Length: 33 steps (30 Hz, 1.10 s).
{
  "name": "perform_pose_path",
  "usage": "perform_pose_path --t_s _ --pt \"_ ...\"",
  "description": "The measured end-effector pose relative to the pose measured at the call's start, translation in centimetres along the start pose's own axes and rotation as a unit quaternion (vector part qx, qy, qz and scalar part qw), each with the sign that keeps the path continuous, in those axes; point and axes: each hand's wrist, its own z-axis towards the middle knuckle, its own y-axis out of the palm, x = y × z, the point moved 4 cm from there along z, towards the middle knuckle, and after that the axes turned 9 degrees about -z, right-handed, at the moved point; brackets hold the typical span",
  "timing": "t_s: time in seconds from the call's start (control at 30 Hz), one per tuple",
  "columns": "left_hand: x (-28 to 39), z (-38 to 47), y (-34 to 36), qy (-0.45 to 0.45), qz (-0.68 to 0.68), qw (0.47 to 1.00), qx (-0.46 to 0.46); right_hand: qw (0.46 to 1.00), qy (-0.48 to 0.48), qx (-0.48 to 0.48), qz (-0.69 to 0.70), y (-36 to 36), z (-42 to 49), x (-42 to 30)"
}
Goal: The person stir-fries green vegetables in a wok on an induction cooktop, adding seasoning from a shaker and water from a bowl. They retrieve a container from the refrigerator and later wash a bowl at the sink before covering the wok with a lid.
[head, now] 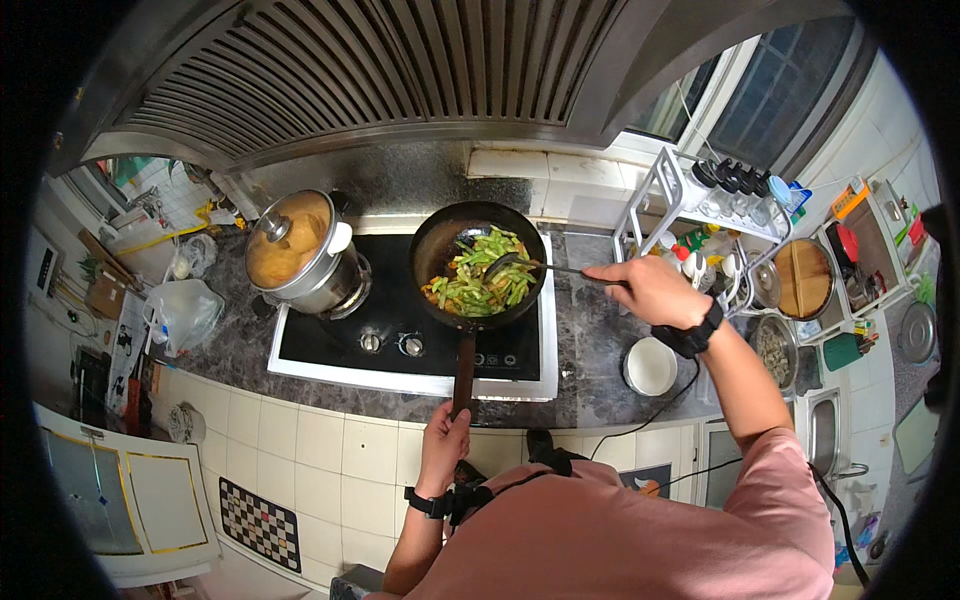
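A dark wok [437, 238] sits over the right side of the black gas cooktop [322, 349]. Inside it lie cut green vegetables [480, 296] mixed with small orange-brown pieces. My left hand [444, 439] grips the end of the wok's brown handle [466, 367], which points toward my body. With my right hand [649, 289] I hold a dark-handled metal cooking spoon or ladle [551, 266], index finger stretched along the handle. Its head rests among the vegetables, partly hidden by them.
Left of the wok, a lidded steamer pot [300, 259] stands on the other burner. A white bowl [650, 367] is on the counter below my right wrist. A white rack [675, 195] of jars and bottles stands at right. A black cable [652, 412] crosses the counter edge. The range hood [360, 75] hangs above.
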Motion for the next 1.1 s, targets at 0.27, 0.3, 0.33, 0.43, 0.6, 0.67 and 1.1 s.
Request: perform_pose_path --t_s 0.27,0.3,0.33,0.43,0.6,0.67,1.1 --pt "0.1 -0.1 0.3 0.008 0.017 1.0 -0.006 0.995 -0.026 -0.084 -0.041 2.7 1.2 -2.2" --pt "0.3 -0.3 0.2 0.016 0.028 0.999 -0.003 0.995 -0.019 -0.068 -0.073 4.0 2.0 -3.1" --pt "0.3 -0.3 0.1 0.021 0.038 0.999 0.011 0.996 -0.028 -0.038 -0.079 4.8 2.6 -4.0" --pt "0.4 -0.3 0.0 0.006 0.017 1.0 0.015 0.996 -0.007 0.013 -0.085 6.1 3.3 -4.8" --pt "0.6 -0.5 0.2 0.018 0.039 0.999 0.018 0.991 -0.008 0.13 -0.014 8.7 4.9 -6.1" --pt "0.5 -0.5 0.2 0.011 0.031 0.999 0.033 0.987 -0.032 0.15 -0.046 10.9 6.2 -6.7" --pt "0.2 -0.4 -0.1 0.02 0.023 0.999 0.036 0.989 -0.072 0.065 -0.114 -0.8 1.0 1.0"
